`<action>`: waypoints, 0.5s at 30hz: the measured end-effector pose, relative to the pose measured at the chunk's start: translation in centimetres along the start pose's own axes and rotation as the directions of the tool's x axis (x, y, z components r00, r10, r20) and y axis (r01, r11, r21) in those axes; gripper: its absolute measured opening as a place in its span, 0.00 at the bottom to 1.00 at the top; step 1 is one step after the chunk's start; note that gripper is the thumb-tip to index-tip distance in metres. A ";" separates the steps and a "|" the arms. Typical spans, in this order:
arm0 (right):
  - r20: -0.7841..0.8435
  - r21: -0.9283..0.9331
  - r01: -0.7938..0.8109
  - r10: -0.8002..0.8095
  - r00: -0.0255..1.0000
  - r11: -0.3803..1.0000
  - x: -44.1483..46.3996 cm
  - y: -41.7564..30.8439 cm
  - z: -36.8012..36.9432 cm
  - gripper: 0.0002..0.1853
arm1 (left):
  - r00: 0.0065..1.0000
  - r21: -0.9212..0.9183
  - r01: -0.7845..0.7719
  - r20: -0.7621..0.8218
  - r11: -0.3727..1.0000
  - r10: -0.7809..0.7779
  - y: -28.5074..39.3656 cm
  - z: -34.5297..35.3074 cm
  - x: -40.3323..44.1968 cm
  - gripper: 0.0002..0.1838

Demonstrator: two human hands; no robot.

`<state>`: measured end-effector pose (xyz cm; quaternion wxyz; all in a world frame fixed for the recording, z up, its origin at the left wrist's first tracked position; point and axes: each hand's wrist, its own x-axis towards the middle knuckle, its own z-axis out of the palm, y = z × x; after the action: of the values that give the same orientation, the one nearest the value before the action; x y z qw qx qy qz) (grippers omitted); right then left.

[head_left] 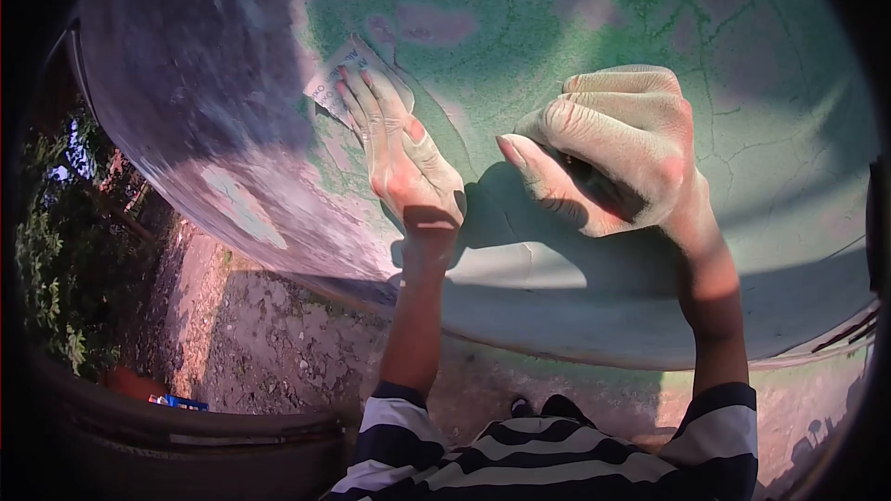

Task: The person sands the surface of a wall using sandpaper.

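Nearest my head camera, at the bottom of the view, I see the wearer's striped shirt (pixel 548 450), with both bare forearms reaching out from its sleeves. The right hand (pixel 631 144) looms large and dusty, its fingers curled inward and its thumb bent toward them; I can't tell whether anything sits inside that curl, or whether the hand touches what lies behind it. Further off, the left hand (pixel 399 153) lies flattened, fingers extended, over a pale sheet of paper (pixel 327 82) with printed lettering. The sheet lies under those fingertips, against a big curved surface (pixel 483 9), worn green and cracked, greyish purple toward the left, with shadows across it. Past its lower edge I make out rough ground (pixel 278 343), and at far left, leafy greenery (pixel 56 250).
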<state>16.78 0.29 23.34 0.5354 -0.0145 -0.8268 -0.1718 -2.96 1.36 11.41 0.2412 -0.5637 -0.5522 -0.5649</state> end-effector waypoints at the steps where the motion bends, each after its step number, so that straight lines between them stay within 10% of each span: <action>1: 0.001 0.006 -0.001 0.001 1.000 1.000 -0.1 0.0 0.1 0.08 | 1.000 -0.080 0.013 -0.024 0.997 -0.015 0.6 -0.7 2.2 0.26; 4: -0.017 0.025 0.015 -0.014 1.000 1.000 -0.1 0.4 0.1 0.08 | 0.994 -0.326 0.021 -0.099 0.945 -0.056 1.5 -1.4 5.9 0.25; 6: -0.017 0.041 0.016 -0.016 1.000 0.999 -0.3 0.4 0.1 0.08 | 0.795 -0.155 0.425 -0.406 0.892 -0.450 -5.2 6.2 -4.5 0.19; 7: -0.021 0.035 0.016 -0.015 1.000 0.999 -0.2 0.1 0.2 0.08 | 0.998 -0.006 0.046 0.038 0.999 -0.045 -2.6 2.1 -6.2 0.23; 8: -0.056 0.049 0.001 0.002 0.998 0.999 0.2 -0.3 0.3 0.08 | 0.984 -0.060 -0.177 0.000 0.982 0.177 -3.3 3.1 -10.5 0.23; 14: 0.012 0.027 -0.014 0.014 1.000 1.000 -0.1 -0.1 -0.1 0.07 | 0.994 -0.096 -0.107 -0.007 0.990 0.107 -5.9 2.2 -9.1 0.24; 15: -0.002 0.025 -0.021 0.022 1.000 0.999 -0.1 0.0 0.0 0.07 | 0.991 -0.186 0.130 -0.005 0.974 -0.134 -8.0 1.4 -6.9 0.24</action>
<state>16.80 0.30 23.29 0.5384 -0.0165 -0.8280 -0.1557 -7.87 2.43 2.00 0.1546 -0.5408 -0.5314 -0.6334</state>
